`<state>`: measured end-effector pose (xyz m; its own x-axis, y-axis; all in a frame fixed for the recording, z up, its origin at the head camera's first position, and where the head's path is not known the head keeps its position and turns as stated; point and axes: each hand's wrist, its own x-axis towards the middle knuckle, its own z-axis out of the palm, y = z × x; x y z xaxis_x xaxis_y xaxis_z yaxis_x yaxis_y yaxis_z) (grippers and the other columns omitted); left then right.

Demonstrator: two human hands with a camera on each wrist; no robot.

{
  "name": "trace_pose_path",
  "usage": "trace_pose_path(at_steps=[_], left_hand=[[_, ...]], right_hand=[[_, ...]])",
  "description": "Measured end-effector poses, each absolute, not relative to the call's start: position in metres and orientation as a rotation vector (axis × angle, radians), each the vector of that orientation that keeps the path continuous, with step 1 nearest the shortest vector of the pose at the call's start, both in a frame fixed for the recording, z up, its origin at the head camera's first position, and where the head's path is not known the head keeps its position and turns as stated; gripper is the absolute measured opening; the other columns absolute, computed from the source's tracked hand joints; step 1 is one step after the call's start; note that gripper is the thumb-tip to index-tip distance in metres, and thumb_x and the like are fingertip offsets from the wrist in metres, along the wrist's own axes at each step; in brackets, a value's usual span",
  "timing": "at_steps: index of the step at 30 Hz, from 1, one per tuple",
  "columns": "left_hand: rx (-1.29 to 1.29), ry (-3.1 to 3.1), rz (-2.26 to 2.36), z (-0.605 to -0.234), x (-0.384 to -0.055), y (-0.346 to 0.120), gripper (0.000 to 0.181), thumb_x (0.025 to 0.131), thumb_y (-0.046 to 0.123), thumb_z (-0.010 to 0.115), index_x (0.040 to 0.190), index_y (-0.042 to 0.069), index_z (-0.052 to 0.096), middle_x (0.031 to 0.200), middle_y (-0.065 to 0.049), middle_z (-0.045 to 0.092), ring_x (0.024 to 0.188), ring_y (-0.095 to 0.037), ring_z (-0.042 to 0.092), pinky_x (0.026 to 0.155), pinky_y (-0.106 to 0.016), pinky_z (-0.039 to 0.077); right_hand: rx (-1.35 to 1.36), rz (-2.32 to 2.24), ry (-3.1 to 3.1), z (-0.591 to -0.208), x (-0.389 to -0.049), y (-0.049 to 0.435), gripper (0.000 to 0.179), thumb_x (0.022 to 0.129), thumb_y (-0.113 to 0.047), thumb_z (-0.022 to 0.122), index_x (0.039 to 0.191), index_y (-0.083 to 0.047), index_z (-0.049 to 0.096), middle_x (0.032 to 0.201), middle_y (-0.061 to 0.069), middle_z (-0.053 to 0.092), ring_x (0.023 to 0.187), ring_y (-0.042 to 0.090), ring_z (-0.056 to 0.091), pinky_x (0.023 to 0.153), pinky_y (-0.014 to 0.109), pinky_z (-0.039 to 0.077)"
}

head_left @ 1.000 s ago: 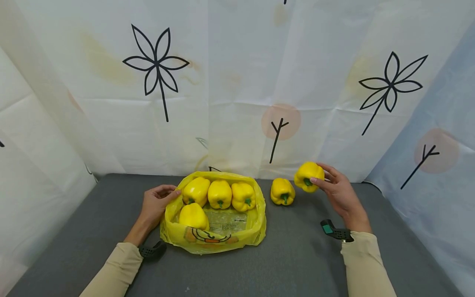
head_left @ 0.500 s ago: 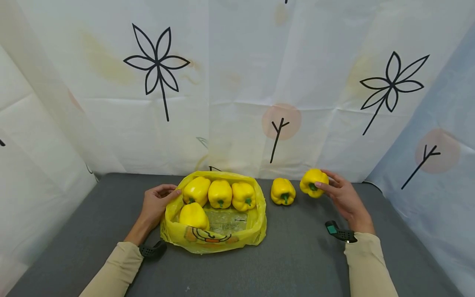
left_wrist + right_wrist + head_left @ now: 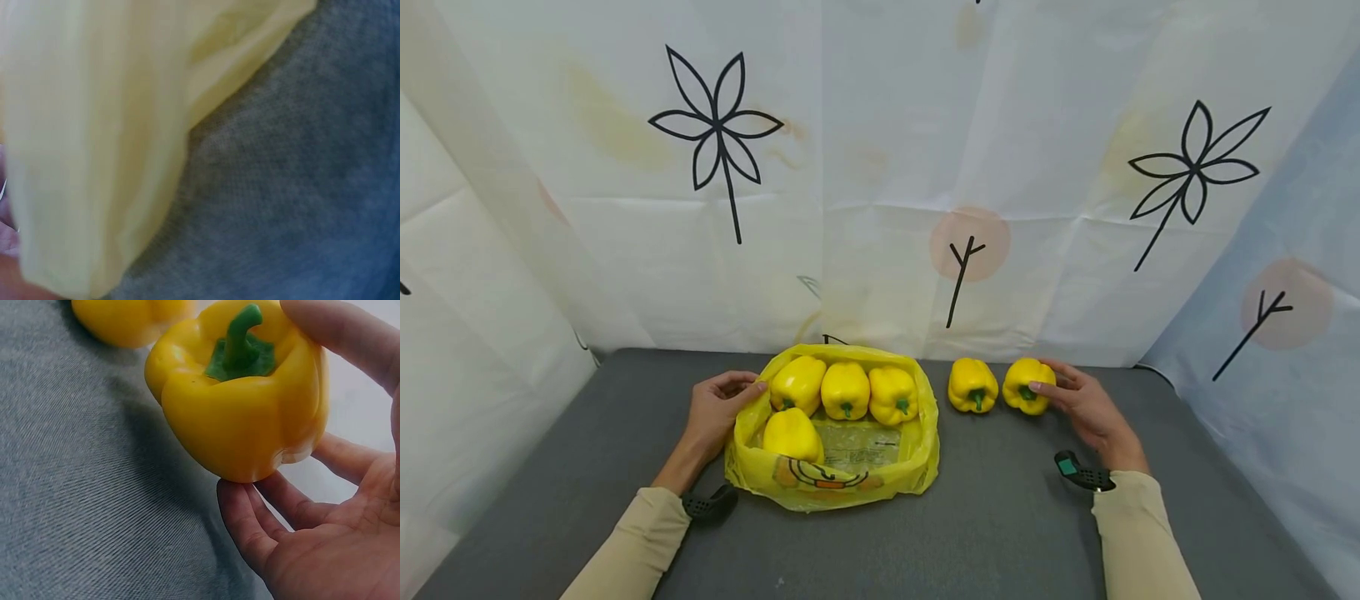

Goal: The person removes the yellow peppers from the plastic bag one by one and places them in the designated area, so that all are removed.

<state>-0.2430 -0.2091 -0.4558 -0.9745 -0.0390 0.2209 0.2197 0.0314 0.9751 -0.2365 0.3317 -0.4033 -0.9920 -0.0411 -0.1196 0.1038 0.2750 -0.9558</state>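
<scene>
A yellow bell pepper (image 3: 1028, 385) is in my right hand (image 3: 1092, 410), thumb on its near side and fingers behind and under it. The right wrist view shows this bell pepper (image 3: 240, 412) with its green stem (image 3: 240, 347) towards the camera and fingertips against its lower side. Just left of it, a second yellow bell pepper (image 3: 972, 385) sits on the table. My left hand (image 3: 718, 408) grips the left rim of a yellow plastic bag (image 3: 827, 492), which stands wide open. In the left wrist view, the bag's side (image 3: 100, 150) hides most of that hand.
Inside the bag lie several more yellow bell peppers: three in a back row (image 3: 845, 392) and one at front left (image 3: 792, 435). A grey cloth-covered table (image 3: 985, 517) lies beneath. White printed fabric (image 3: 880, 167) hangs close behind the table and along both sides.
My right hand has lowered the bell pepper towards the table, first shifting right, then slightly back left beside the other one. My left hand and the bag stay in place.
</scene>
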Motion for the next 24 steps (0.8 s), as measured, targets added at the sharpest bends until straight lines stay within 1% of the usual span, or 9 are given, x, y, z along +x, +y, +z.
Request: trace_pose_path(at_steps=[4,7,12,16,19,24], left_hand=[[-0.191,-2.112,-2.056,-0.4557,-0.2436,-0.2093,0.034,0.095,0.014,0.074,0.113,-0.014,0.066,0.087,0.003,0.071,0.079,-0.011,0.068,0.07,-0.024,0.06],[-0.196,-2.113,-2.06,-0.4555,-0.2433,-0.2095,0.031,0.095,0.015,0.074,0.112,-0.01,0.068,0.087,0.004,0.071,0.079,-0.011,0.068,0.071,-0.024,0.06],[-0.218,-2.103,-2.073,-0.456,-0.2433,-0.2104,0.023,0.095,0.015,0.075,0.108,-0.004,0.072,0.087,0.003,0.072,0.079,-0.011,0.068,0.071,-0.024,0.06],[-0.226,-2.104,-2.071,-0.4563,-0.2435,-0.2108,0.021,0.095,0.014,0.074,0.108,-0.002,0.072,0.087,0.004,0.072,0.079,-0.01,0.068,0.071,-0.024,0.06],[-0.22,-2.11,-2.067,-0.4561,-0.2432,-0.2107,0.023,0.095,0.015,0.075,0.108,-0.003,0.072,0.087,0.004,0.071,0.08,-0.01,0.068,0.071,-0.024,0.06],[-0.212,-2.114,-2.058,-0.4558,-0.2427,-0.2102,0.028,0.095,0.014,0.074,0.111,-0.009,0.069,0.088,0.003,0.071,0.079,-0.01,0.068,0.07,-0.024,0.06]], right_hand=[[0.049,-1.812,2.399,-0.4072,-0.2374,0.332,0.082,0.099,-0.027,0.07,0.162,-0.004,0.021,0.161,0.03,0.021,0.142,0.04,0.033,0.113,0.047,0.038],[0.039,-1.815,2.387,-0.4088,-0.2371,0.3316,0.082,0.1,-0.027,0.069,0.162,-0.004,0.021,0.161,0.03,0.02,0.143,0.04,0.032,0.112,0.045,0.039],[0.041,-1.831,2.377,-0.4088,-0.2365,0.3299,0.082,0.1,-0.025,0.069,0.162,-0.003,0.019,0.161,0.031,0.018,0.144,0.042,0.03,0.115,0.051,0.034],[0.045,-1.829,2.374,-0.4085,-0.2368,0.3286,0.083,0.1,-0.024,0.068,0.162,-0.003,0.018,0.162,0.031,0.015,0.144,0.043,0.029,0.116,0.054,0.031],[0.049,-1.824,2.37,-0.4081,-0.2371,0.3277,0.083,0.101,-0.025,0.068,0.162,-0.003,0.016,0.162,0.031,0.014,0.145,0.044,0.027,0.117,0.055,0.029],[0.066,-1.812,2.368,-0.4073,-0.2375,0.3263,0.086,0.101,-0.027,0.067,0.163,-0.004,0.013,0.162,0.032,0.012,0.146,0.044,0.025,0.118,0.055,0.028]])
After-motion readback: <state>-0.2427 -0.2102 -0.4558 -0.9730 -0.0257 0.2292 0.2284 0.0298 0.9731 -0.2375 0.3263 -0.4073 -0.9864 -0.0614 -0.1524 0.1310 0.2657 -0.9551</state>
